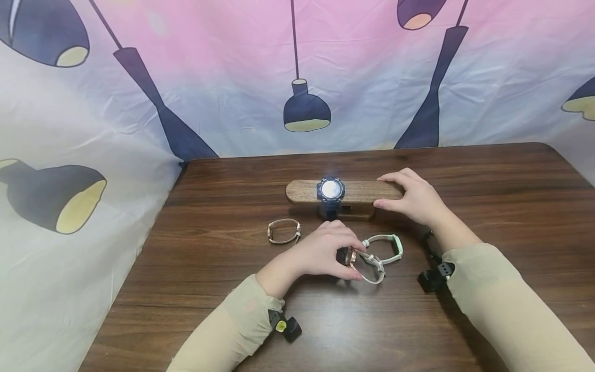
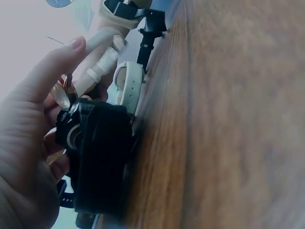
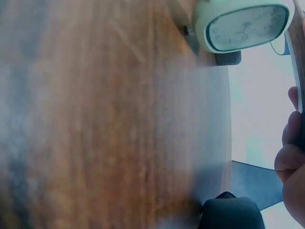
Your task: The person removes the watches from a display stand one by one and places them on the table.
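Observation:
My left hand [image 1: 321,250] pinches a rose-gold watch with a white strap [image 1: 372,271] between thumb and fingers, above the table. A dark object [image 2: 102,157] fills the space by the left palm in the left wrist view; its kind is unclear. With thumb and fingers my right hand [image 1: 413,199] grips the right end of a wooden watch stand [image 1: 362,191]. A black digital watch [image 1: 331,189] is strapped round the stand's bar. A pale green watch [image 1: 396,248] lies just beyond the held watch, and another light-strapped watch [image 1: 284,231] lies left of the stand.
The dark wooden table [image 1: 195,289] reaches back to a hanging cloth [image 1: 251,103] printed with lamps. Small black wrist cameras sit at both sleeves, the left camera [image 1: 285,325] and the right camera [image 1: 434,278], close above the tabletop.

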{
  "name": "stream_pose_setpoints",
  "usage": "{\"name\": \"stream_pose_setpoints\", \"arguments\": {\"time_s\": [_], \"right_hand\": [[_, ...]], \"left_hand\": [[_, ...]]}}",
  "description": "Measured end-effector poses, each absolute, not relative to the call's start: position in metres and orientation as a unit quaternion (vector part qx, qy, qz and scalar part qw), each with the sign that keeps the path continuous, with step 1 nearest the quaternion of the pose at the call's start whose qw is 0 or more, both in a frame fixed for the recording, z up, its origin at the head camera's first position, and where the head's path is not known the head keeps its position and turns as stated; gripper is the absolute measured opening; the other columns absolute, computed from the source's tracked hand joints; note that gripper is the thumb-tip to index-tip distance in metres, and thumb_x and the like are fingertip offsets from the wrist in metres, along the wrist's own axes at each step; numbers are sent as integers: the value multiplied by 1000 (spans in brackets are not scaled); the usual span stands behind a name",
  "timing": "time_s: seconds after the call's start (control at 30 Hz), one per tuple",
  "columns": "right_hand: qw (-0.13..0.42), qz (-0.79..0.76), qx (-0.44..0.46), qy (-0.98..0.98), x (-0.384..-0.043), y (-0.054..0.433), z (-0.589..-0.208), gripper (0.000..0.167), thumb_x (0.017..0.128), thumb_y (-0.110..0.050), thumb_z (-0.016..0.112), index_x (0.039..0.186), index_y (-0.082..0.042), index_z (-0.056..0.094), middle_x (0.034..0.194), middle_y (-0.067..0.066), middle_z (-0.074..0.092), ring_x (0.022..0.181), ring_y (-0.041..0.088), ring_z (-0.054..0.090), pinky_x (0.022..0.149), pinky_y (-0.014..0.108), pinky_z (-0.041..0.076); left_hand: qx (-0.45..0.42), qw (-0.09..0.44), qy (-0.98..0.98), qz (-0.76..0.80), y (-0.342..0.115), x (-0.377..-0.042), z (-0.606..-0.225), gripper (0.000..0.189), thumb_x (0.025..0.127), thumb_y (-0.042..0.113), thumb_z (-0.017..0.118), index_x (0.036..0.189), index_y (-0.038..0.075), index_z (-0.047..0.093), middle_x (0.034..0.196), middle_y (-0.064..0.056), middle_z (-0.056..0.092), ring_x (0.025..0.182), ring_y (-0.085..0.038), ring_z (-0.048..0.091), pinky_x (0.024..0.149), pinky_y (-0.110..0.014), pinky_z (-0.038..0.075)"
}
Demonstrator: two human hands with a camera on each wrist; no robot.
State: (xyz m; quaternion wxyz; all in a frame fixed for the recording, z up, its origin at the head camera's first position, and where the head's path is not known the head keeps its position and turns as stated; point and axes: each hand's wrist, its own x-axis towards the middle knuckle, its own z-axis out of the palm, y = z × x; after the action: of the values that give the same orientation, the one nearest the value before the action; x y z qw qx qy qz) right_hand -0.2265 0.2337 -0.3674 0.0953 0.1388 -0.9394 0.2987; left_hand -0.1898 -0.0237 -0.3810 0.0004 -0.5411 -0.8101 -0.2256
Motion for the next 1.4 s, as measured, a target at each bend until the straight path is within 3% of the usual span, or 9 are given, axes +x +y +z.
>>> {"name": "stream_pose_setpoints", "arguments": {"time_s": [0.27, 0.5, 1.4], "right_hand": [[96, 293, 138, -941, -227, 234, -367, 62, 73, -49, 76, 121, -14, 60, 113, 8, 52, 107, 28, 50, 90, 50, 37], [91, 295, 136, -941, -226, 234, -368, 63, 73, -49, 75, 122, -13, 59, 113, 9, 52, 106, 30, 50, 89, 52, 37], [99, 297, 138, -940, -226, 234, -369, 61, 73, -47, 77, 121, -13, 60, 112, 9, 53, 104, 29, 50, 88, 50, 37]], "left_hand": [[-546, -5, -805, -230, -19, -187, -384, 40, 71, 44, 78, 103, 22, 69, 100, 13, 64, 99, -7, 46, 92, -26, 31], [-545, -4, -813, -204, -19, -186, -385, 36, 75, 43, 75, 104, 22, 69, 98, 14, 63, 98, -6, 46, 89, -25, 32], [-543, -9, -819, -185, -23, -189, -387, 39, 73, 46, 76, 105, 24, 69, 103, 16, 63, 101, -6, 45, 89, -26, 32]]}}
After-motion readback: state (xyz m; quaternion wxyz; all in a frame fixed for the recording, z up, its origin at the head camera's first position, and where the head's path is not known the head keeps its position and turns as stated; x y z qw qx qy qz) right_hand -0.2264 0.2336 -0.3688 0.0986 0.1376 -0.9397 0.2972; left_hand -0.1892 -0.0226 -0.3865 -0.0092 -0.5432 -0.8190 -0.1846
